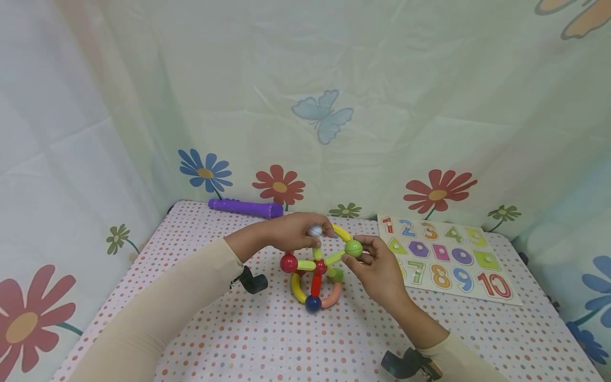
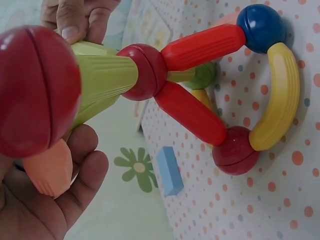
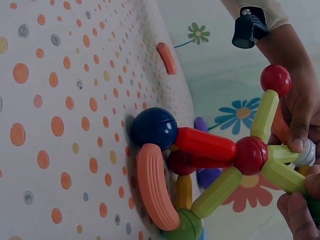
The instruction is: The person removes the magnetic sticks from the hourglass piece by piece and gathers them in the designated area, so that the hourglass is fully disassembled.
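Observation:
A ball-and-stick building toy stands over the table, with a red ball [image 1: 320,267] at its middle joining yellow-green and red sticks. Its lower ring has a blue ball [image 1: 313,304] and curved yellow and peach sticks [image 3: 156,185]. With thumb and fingers my left hand [image 1: 297,231] grips a pale grey ball [image 1: 315,230] at the top. My right hand [image 1: 379,269] pinches a green ball [image 1: 354,248], where a curved yellow stick [image 1: 341,232] meets a yellow-green one. Another red ball [image 2: 37,92] tips a stick at the left. A peach stick [image 2: 49,167] shows by my left fingers.
On the dotted table [image 1: 229,329], a purple microphone-shaped toy [image 1: 245,208] lies at the back left. A number puzzle board [image 1: 427,261] is to the right. A blue block [image 2: 170,171] and an orange piece [image 3: 166,58] also lie there. A flowered curtain [image 1: 229,106] hangs behind.

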A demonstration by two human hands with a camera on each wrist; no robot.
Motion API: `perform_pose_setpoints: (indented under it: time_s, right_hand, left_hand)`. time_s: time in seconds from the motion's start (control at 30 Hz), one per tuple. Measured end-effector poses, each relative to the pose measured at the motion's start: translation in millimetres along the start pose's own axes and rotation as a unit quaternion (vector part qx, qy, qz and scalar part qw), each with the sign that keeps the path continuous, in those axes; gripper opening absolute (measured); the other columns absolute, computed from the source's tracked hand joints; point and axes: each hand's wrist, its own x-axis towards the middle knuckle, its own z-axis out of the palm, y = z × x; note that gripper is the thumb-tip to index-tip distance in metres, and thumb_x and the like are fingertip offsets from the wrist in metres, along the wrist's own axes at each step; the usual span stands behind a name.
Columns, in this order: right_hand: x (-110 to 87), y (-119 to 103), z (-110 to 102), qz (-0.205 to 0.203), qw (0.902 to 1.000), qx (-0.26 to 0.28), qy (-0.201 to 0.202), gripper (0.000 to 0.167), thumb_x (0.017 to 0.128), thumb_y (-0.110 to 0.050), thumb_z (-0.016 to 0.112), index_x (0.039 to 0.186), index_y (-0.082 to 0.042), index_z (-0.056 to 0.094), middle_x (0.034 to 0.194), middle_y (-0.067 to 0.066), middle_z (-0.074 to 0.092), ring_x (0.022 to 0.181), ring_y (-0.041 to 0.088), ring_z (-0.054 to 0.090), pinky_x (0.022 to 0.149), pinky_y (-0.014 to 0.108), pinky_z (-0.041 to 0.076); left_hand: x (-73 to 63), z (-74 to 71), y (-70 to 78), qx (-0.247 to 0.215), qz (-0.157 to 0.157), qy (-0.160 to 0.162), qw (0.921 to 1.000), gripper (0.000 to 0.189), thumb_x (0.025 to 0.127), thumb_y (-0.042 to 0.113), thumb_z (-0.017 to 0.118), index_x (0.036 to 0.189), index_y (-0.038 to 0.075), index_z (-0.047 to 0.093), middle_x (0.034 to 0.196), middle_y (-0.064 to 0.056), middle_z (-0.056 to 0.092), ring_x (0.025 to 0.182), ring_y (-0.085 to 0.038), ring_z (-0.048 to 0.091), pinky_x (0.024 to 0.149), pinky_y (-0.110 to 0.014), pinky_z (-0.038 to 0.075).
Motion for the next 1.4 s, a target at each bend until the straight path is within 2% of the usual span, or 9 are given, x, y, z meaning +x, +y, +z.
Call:
perform_pose_setpoints:
  time_s: [0.2,0.43,0.6,0.73,0.87,0.97,1.07,1.27,1.4]
  right_hand:
    - [0.6,3.1,0.5,-0.004,0.9999,-0.01,0.004,0.048,0.093,-0.002,0.074,0.134,0.0,0.049,0.124,0.018,0.064,0.109,0.027,0.07,0.079,0.023,0.058]
    - [-0.4,2.6,0.9,0.003,0.9997,-0.021,0.013,0.049,0.092,-0.005,0.076,0.131,0.0,0.047,0.125,0.019,0.064,0.107,0.029,0.071,0.075,0.022,0.057]
    - [0.2,3.5,1.0,0.017,0.9996,-0.01,0.021,0.051,0.091,-0.005,0.078,0.127,0.0,0.043,0.123,0.019,0.064,0.106,0.028,0.071,0.073,0.023,0.058]
    - [-0.1,5.2,0.5,0.025,0.9994,-0.007,0.023,0.051,0.09,-0.007,0.079,0.127,0.0,0.043,0.123,0.019,0.064,0.108,0.028,0.07,0.075,0.024,0.059]
    - [-0.7,8.1,-1.8,0.007,0.9991,-0.036,0.021,0.051,0.09,-0.01,0.08,0.128,0.0,0.047,0.124,0.016,0.063,0.114,0.027,0.065,0.082,0.022,0.057]
    - [-1.0,10.6,-4.7,-0.014,0.9984,-0.051,0.019,0.048,0.091,-0.011,0.08,0.128,-0.001,0.051,0.121,0.014,0.061,0.111,0.026,0.062,0.082,0.02,0.056]
    - [-1.2,13.1,-6.6,-0.024,0.9987,-0.043,0.013,0.045,0.092,-0.009,0.078,0.128,0.0,0.053,0.118,0.015,0.061,0.106,0.026,0.064,0.081,0.02,0.056]
    - [-0.9,13.7,-5.3,-0.015,0.9995,-0.025,0.01,0.047,0.091,-0.006,0.078,0.128,0.002,0.051,0.12,0.018,0.064,0.108,0.028,0.067,0.083,0.021,0.056]
    - [-0.9,10.7,-2.6,-0.01,0.9998,-0.005,0.018,0.049,0.09,-0.004,0.079,0.127,0.003,0.049,0.119,0.019,0.065,0.106,0.026,0.068,0.082,0.021,0.057]
  left_hand:
    - [0.3,0.7,1.4,-0.002,-0.004,-0.002,1.0,0.024,0.102,0.005,0.062,0.122,0.017,0.06,0.115,0.0,0.062,0.098,-0.017,0.061,0.08,-0.027,0.055]
    - [0.7,0.8,0.5,-0.006,0.007,-0.008,0.9999,0.022,0.102,0.004,0.061,0.121,0.015,0.057,0.116,-0.009,0.063,0.094,-0.019,0.059,0.077,-0.027,0.054]
    - [0.1,-0.1,0.0,0.004,0.009,-0.005,0.9999,0.023,0.102,0.006,0.062,0.123,0.015,0.056,0.108,-0.002,0.061,0.091,-0.018,0.059,0.076,-0.027,0.054]
    - [-1.0,-0.7,0.4,0.008,0.007,-0.001,0.9999,0.024,0.102,0.007,0.063,0.124,0.012,0.056,0.107,-0.003,0.061,0.089,-0.019,0.06,0.075,-0.028,0.054]
    - [-0.9,-0.3,0.4,0.011,0.008,-0.001,0.9999,0.021,0.101,0.006,0.063,0.121,0.013,0.057,0.114,-0.009,0.063,0.092,-0.019,0.06,0.077,-0.028,0.054]
    - [-0.3,0.2,0.1,0.01,0.008,-0.001,0.9999,0.02,0.101,0.006,0.063,0.117,0.016,0.057,0.117,-0.011,0.064,0.095,-0.019,0.059,0.079,-0.027,0.054]
    - [0.3,0.4,0.0,0.011,0.009,-0.001,0.9999,0.02,0.101,0.005,0.063,0.117,0.016,0.057,0.115,-0.009,0.063,0.096,-0.019,0.059,0.079,-0.027,0.055]
    - [1.0,0.1,-0.5,0.013,0.009,-0.003,0.9999,0.02,0.101,0.006,0.063,0.118,0.016,0.056,0.11,-0.002,0.061,0.096,-0.019,0.06,0.079,-0.026,0.055]
    - [1.0,-0.3,0.6,0.011,0.011,-0.005,0.9999,0.02,0.101,0.005,0.063,0.118,0.015,0.056,0.114,-0.008,0.063,0.096,-0.019,0.059,0.079,-0.026,0.054]
